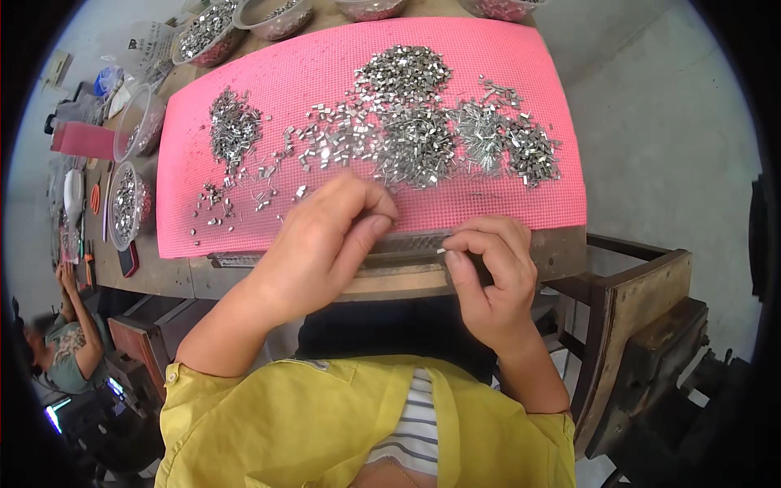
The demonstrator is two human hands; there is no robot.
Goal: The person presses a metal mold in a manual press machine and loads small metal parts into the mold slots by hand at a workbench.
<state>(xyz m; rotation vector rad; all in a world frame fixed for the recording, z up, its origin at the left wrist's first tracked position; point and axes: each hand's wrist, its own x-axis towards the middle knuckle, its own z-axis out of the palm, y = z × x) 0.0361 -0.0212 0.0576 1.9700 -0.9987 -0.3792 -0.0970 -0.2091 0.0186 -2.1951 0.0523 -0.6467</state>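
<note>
My right hand [495, 272] pinches a small silvery metal piece [442, 250] between thumb and forefinger, just above the front edge of the table. To its left, my left hand [338, 228] is closed, thumb against the curled fingers; whatever they hold, if anything, is hidden. Beneath both hands a long narrow dark metal strip [236, 259] runs along the table's front edge. Beyond them a pink textured mat [488, 207] carries heaps of small metal blocks [415, 142], a bundle of thin metal pins [482, 138] and another pile of metal pieces [234, 126] on the left.
Clear plastic bowls of metal parts [126, 207] stand along the mat's left and far sides. A dark phone-like object [128, 260] lies at the left table edge. A person [69, 342] works at far left. A wooden-topped stand [643, 301] with dark machinery is at right.
</note>
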